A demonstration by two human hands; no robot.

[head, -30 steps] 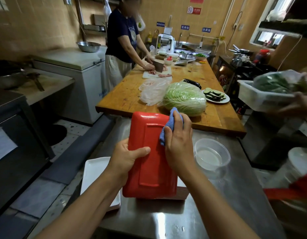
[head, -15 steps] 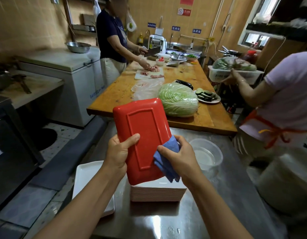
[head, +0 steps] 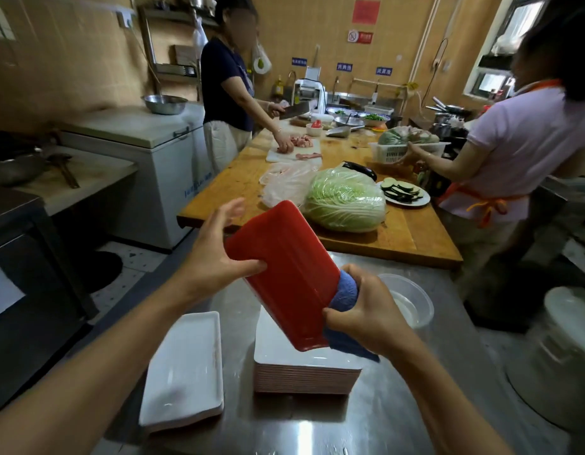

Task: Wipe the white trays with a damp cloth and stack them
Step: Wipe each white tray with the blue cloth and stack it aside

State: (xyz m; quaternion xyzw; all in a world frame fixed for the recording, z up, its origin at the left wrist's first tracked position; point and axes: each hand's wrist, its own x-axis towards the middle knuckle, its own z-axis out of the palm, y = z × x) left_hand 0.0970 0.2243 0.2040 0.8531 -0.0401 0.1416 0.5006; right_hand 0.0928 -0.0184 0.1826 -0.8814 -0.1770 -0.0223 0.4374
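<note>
I am standing at a steel counter (head: 317, 428), looking down at my two bare hands. Nearest me, at about seven o'clock, a short stack of white trays (head: 186, 369) is lying flat on the steel. Just right of it, at six o'clock, a taller stack of trays (head: 304, 372) is sitting with its white faces up and pinkish edges showing.

Above that taller stack I am holding a tray with its red underside (head: 284, 270) facing me, tilted so its far end is leaning toward eleven o'clock. My left hand (head: 215, 254) is gripping its left edge, thumb pressing on the red face and fingers spread loosely behind. My right hand (head: 366, 310) is curling around a bunched blue cloth (head: 343, 297), pinching it against the tray's lower right edge.

At two o'clock from my right hand, a clear plastic bowl of water (head: 412, 300) is resting on the counter. At four o'clock, a large white lidded bucket (head: 563, 349) is standing.

Beyond, at twelve o'clock, a wooden table (head: 415, 234) is carrying a wrapped cabbage (head: 345, 200) and a plate of sliced eggplant (head: 404, 193).

Farther off, a person in a dark shirt (head: 227, 83) is cutting meat at eleven o'clock, and a person in an orange apron (head: 514, 152) is holding a white basket of greens (head: 406, 147) at two o'clock.
</note>
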